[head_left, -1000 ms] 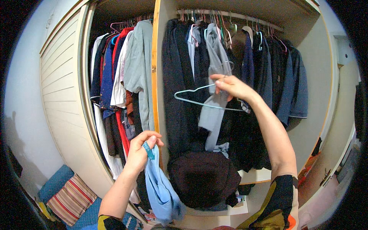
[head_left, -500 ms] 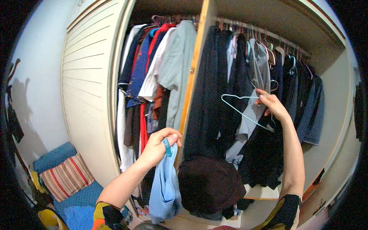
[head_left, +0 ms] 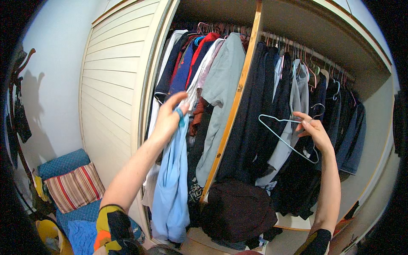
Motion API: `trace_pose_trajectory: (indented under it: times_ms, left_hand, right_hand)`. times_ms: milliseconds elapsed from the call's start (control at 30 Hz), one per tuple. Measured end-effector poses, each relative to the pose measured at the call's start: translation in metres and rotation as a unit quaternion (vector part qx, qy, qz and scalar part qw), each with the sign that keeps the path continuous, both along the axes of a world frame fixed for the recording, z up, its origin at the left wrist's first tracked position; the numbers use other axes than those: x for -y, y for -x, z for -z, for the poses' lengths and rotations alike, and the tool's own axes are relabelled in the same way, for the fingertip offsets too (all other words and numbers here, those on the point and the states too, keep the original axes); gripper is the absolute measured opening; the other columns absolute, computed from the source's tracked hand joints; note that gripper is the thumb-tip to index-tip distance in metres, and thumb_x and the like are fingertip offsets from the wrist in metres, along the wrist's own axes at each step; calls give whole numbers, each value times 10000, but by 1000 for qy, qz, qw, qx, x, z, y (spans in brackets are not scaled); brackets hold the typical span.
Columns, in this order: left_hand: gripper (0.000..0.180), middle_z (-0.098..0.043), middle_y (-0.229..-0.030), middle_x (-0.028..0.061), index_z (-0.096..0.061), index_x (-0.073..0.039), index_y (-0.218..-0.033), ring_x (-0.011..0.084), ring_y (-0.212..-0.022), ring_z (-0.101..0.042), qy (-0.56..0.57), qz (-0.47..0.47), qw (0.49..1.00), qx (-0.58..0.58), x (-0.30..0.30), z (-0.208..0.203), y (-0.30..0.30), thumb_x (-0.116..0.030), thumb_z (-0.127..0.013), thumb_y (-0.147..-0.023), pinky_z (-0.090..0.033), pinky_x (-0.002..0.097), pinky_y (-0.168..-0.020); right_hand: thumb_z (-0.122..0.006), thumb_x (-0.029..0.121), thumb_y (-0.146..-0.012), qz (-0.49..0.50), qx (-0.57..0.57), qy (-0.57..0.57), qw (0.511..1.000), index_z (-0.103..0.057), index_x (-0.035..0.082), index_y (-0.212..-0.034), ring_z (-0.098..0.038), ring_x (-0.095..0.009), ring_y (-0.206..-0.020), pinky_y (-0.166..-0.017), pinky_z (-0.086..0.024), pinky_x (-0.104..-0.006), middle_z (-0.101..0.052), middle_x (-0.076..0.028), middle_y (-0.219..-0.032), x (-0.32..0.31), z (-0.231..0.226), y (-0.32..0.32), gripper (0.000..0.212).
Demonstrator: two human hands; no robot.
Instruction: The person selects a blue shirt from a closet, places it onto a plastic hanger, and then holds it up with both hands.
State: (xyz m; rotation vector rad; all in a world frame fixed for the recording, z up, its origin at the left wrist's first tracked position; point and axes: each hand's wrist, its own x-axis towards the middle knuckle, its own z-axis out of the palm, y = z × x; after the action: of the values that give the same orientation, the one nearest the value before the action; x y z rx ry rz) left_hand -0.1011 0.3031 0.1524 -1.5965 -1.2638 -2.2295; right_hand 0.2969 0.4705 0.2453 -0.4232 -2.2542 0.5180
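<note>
Dangling below the left hand (head_left: 169, 120), a light blue garment (head_left: 171, 195) is pinched at its upper end between thumb and fingers, teal label (head_left: 180, 114) at the grip. It is held in front of the left side of the closet (head_left: 376, 114). A pale blue hanger (head_left: 284, 141) is pinched by the right hand (head_left: 315, 132), tilted, in front of dark clothes (head_left: 253, 97) on the right side. Hands are kept well apart, divided by the wooden divider edge (head_left: 230, 123). A grey shirt (head_left: 224, 76) is hung just left of it. A dark brown bundle (head_left: 238, 212) is seen low, right side; striped cushion (head_left: 74, 187), lower left, near the slatted door (head_left: 112, 80).
</note>
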Motion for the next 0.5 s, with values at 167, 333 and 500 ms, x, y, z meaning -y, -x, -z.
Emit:
trace_pose_trajectory:
  times_ms: [167,333,500]
  left_hand:
    - [480,-555,-1158,190,-488,-21,-1211,286,-1107,-519,-63,-138,985,-82,-42,-80,53,-243,-598,-800,-388,338,-932]
    - [524,-525,-1199,186,-457,-58,-1245,312,-1125,-497,-42,-222,970,-93,-75,-142,87,-266,-606,-788,-382,363,-943]
    - [589,-501,-1230,190,-399,-101,-1302,323,-1134,-488,-15,-258,961,-97,-94,-161,72,-283,-605,-781,-372,364,-953]
  right_hand:
    - [-477,404,-872,-8,-1,-28,1000,-591,-10,-702,-551,-147,-867,-684,-459,-257,-541,-104,-1179,45,-5,3,462]
    - [-470,392,-876,17,10,-56,998,-592,-35,-700,-567,-169,-857,-684,-465,-263,-571,-143,-1110,90,2,-6,477]
    - [-486,359,-869,62,4,-49,997,-611,-44,-706,-578,-184,-840,-669,-471,-270,-582,-172,-1076,123,8,-38,452]
